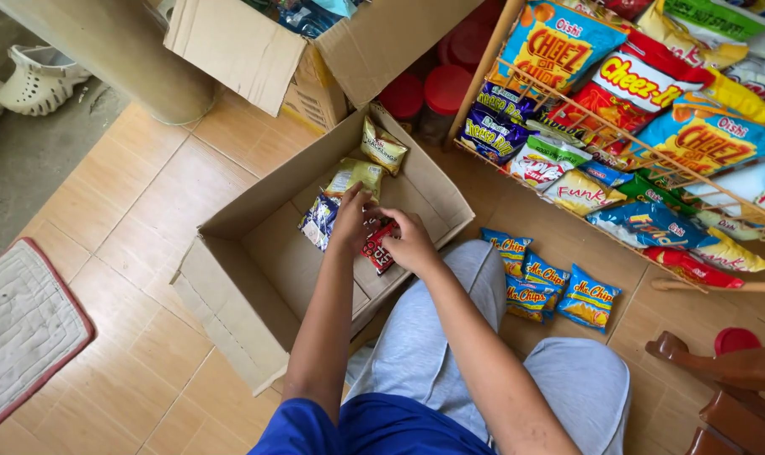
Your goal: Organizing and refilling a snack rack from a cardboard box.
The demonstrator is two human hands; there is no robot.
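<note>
Snack packets (374, 244) lie under both hands (353, 221) inside the cardboard box (248, 278).

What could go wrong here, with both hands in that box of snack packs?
1. Both hands, left and right, meet over a red pack in the box; squeezing might crush the chips inside.
2. The blue packs lie on the floor beside the person's knee; a shift of the leg could flatten them.
3. The rack looks crammed, so bags may slide off.
</note>
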